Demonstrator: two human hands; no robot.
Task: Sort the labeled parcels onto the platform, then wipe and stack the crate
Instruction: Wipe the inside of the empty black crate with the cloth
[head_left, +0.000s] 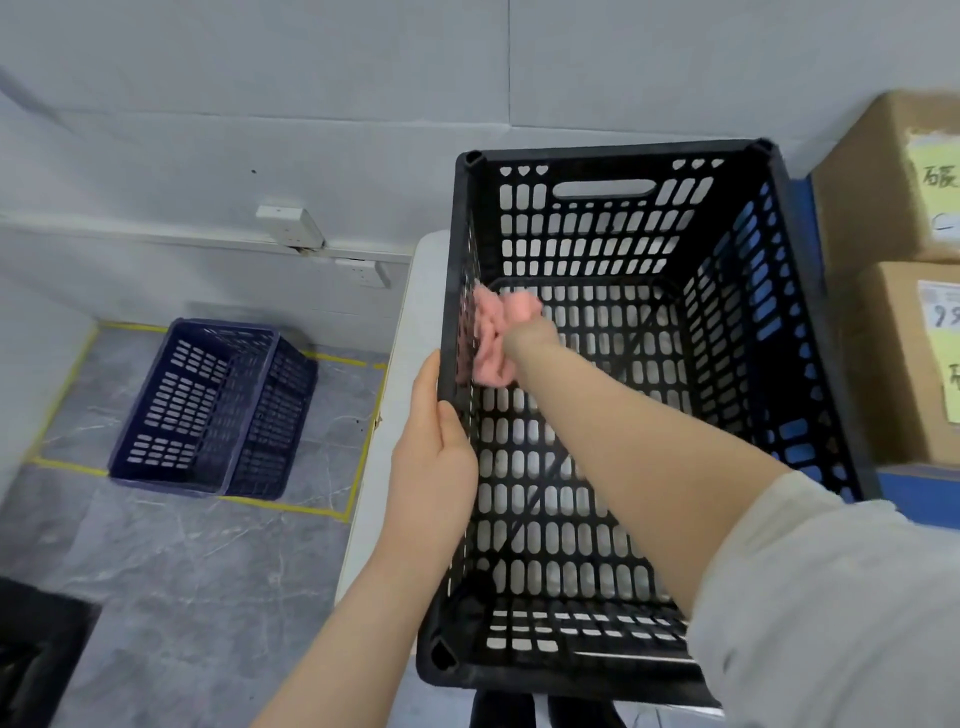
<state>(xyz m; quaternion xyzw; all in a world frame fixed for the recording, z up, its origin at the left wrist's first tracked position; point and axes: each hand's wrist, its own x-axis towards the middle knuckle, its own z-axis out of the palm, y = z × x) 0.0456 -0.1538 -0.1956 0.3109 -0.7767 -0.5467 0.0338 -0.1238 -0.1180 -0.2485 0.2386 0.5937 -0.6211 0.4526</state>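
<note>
- Head view looks down into the black crate (618, 149), which stands upright on a white tabletop (387, 426). Only a narrow strip of table shows along the crate's left side.
- The left hand (434, 457) grips the crate's left rim near its middle, thumb on the rim and fingers down the outer face.
- The right hand (522, 310) reaches in over the near rim, fingers curled round a pink cloth (488, 345). It presses the cloth against the inside of the left wall, close to the far left corner. Hand and cloth are somewhat blurred.
- The crate's perforated floor holds nothing but the reaching forearm, so the far and right walls stand free inside.
- On the right, two labeled cardboard parcels, an upper parcel (867, 176) and a lower parcel (898, 364), are stacked just beside the crate's right wall. A blue surface (927, 493) shows below them.
- Left of the table, the grey marbled floor (197, 561) lies open.
- Farther left, nested blue crates (208, 410) sit inside a square of yellow tape (65, 387), near the wall.
- A dark object (31, 654) fills the lower left corner. I cannot tell what it is.
</note>
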